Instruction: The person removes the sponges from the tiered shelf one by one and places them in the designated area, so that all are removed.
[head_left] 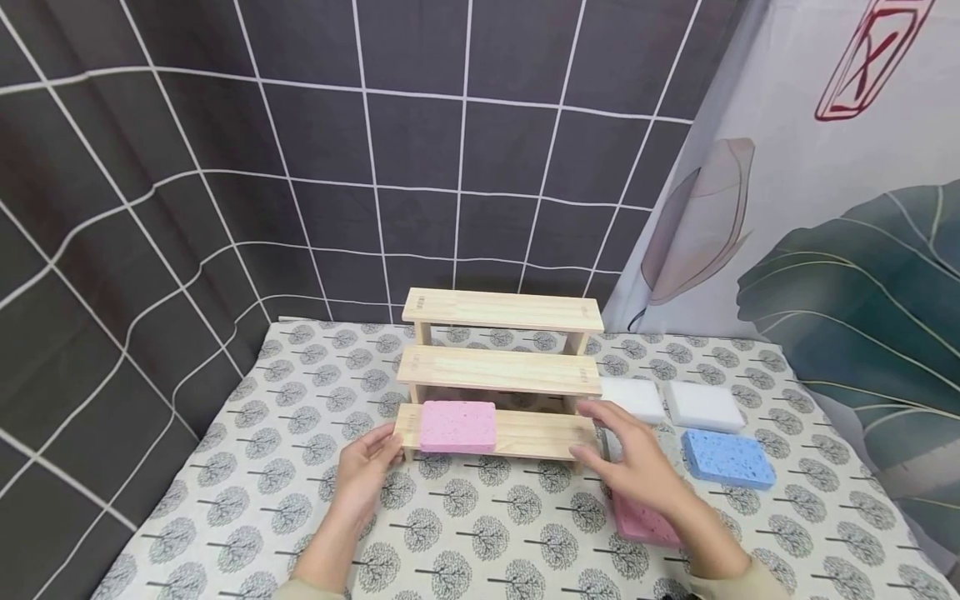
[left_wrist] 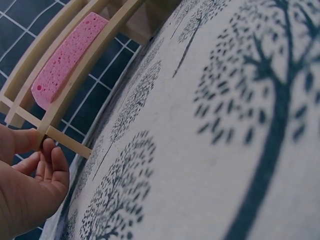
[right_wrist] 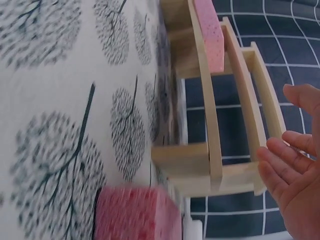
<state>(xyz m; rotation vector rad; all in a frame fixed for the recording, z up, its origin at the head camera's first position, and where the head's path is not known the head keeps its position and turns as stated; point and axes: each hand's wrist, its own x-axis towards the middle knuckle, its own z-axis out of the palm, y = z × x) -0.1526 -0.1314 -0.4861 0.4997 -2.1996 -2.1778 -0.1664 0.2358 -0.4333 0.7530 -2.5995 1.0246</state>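
A three-tier wooden step shelf (head_left: 498, 369) stands on the cloth. Lying flat toward the left of its lowest tier is a light pink sponge (head_left: 457, 427), also seen edge-on in the left wrist view (left_wrist: 67, 60). My left hand (head_left: 363, 471) pinches the left end of that tier between thumb and fingers. At the other end, my right hand (head_left: 633, 462) has its fingers extended and thumb spread, holding nothing. Its fingertips are right beside the shelf's end. Beneath this hand lies a darker pink sponge (head_left: 645, 521), partly hidden by the wrist.
To the right of the shelf are two white sponges (head_left: 633, 398) (head_left: 705, 406) and a speckled blue sponge (head_left: 727, 458). A greyish sponge (head_left: 667, 437) is mostly hidden behind the right hand. A dark checked curtain (head_left: 420, 133) hangs behind the tree-patterned cloth (head_left: 247, 500).
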